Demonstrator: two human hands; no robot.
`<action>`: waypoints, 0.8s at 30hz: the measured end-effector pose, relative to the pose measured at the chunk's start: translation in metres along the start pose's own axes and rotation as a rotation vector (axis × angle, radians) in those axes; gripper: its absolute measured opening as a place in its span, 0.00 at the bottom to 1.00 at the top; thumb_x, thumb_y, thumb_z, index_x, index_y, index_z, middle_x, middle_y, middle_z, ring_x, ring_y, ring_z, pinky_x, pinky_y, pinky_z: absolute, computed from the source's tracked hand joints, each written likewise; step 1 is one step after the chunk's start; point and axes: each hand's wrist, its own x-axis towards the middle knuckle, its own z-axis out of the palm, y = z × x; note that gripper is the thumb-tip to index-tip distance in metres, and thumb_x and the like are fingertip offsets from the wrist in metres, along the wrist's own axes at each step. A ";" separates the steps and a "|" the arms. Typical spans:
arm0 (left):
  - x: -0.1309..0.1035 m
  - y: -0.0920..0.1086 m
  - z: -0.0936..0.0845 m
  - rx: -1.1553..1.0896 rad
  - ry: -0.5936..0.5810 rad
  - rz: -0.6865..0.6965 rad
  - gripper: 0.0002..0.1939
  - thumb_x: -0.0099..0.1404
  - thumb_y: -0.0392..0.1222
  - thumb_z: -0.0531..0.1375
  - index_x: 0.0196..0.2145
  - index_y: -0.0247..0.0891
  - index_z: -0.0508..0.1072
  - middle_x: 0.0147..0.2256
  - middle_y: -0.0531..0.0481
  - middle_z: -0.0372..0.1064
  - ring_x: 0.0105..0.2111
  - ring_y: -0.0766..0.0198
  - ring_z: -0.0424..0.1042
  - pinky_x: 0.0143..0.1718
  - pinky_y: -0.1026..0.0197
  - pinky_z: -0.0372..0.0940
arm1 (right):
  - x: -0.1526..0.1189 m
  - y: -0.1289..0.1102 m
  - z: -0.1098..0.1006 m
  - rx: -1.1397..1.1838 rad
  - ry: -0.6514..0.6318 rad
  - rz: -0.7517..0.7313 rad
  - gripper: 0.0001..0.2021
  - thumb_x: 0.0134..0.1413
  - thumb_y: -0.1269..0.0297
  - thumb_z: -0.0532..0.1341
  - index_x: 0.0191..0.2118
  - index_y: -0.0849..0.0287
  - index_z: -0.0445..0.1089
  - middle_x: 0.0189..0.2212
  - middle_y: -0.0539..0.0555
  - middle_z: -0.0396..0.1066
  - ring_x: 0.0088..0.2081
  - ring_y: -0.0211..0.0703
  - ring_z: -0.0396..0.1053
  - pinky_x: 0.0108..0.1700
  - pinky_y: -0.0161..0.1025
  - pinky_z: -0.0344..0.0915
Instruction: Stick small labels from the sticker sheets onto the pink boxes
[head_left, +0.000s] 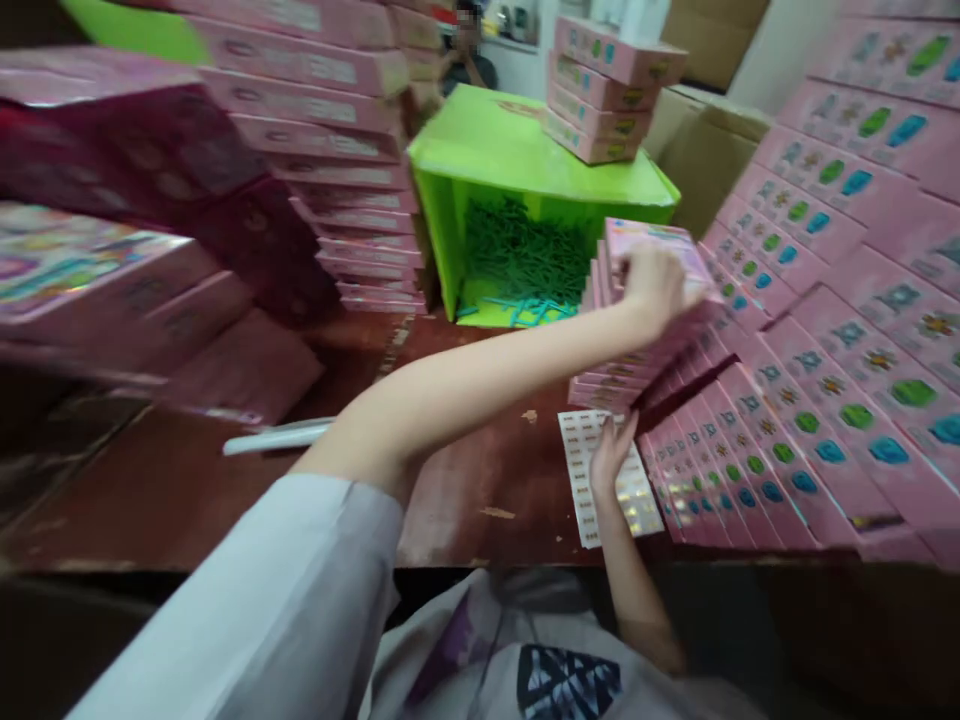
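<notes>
Left hand (660, 285) reaching way across, fingers curled round top pink box (651, 240), gripping it at top of short pink stack (630, 350) by green bin (525, 170). Right hand (611, 450) lying fingers spread, palm down on sticker sheet (607, 490), pressing it flat on brown tabletop (465, 500). Green sticks (525, 262) piling inside bin. More pink boxes (810, 380) fanning out on right, tall stack (330, 150) on left. White pen-ish thing (277, 437) sitting near elbow, kinda blurry.
</notes>
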 end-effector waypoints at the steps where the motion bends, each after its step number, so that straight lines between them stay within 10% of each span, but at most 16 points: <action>1: -0.013 -0.004 0.000 -0.023 0.069 0.028 0.36 0.70 0.62 0.49 0.54 0.23 0.72 0.43 0.26 0.73 0.45 0.43 0.72 0.41 0.47 0.63 | -0.015 0.002 0.003 -0.012 0.017 0.003 0.37 0.65 0.47 0.45 0.70 0.65 0.33 0.69 0.70 0.37 0.70 0.57 0.41 0.69 0.62 0.45; 6: -0.126 -0.094 0.021 0.048 0.345 0.080 0.34 0.69 0.57 0.51 0.67 0.38 0.57 0.64 0.37 0.57 0.55 0.47 0.65 0.49 0.46 0.61 | -0.072 0.006 0.006 -0.115 -0.107 -0.240 0.31 0.60 0.50 0.56 0.62 0.67 0.59 0.60 0.69 0.61 0.64 0.60 0.56 0.65 0.61 0.54; 11: -0.293 -0.221 0.085 -0.020 0.206 -0.662 0.28 0.71 0.50 0.49 0.62 0.33 0.62 0.65 0.37 0.56 0.63 0.48 0.57 0.62 0.48 0.54 | -0.092 -0.004 0.032 -0.126 -0.331 -0.483 0.27 0.61 0.54 0.57 0.60 0.68 0.63 0.58 0.69 0.63 0.64 0.59 0.57 0.65 0.60 0.55; 14: -0.372 -0.261 0.119 0.013 -0.006 -0.851 0.26 0.72 0.48 0.46 0.64 0.38 0.62 0.67 0.40 0.53 0.67 0.42 0.49 0.64 0.34 0.45 | -0.101 -0.014 0.061 -0.147 -0.482 -0.532 0.29 0.61 0.52 0.56 0.60 0.69 0.62 0.60 0.69 0.61 0.65 0.61 0.54 0.65 0.62 0.54; 24: -0.466 -0.313 0.113 0.150 0.120 -1.190 0.26 0.72 0.51 0.45 0.60 0.37 0.66 0.65 0.35 0.56 0.66 0.39 0.50 0.60 0.22 0.36 | -0.142 -0.072 0.164 -0.055 -0.931 -0.643 0.31 0.59 0.56 0.55 0.65 0.66 0.54 0.63 0.66 0.57 0.68 0.53 0.50 0.67 0.57 0.52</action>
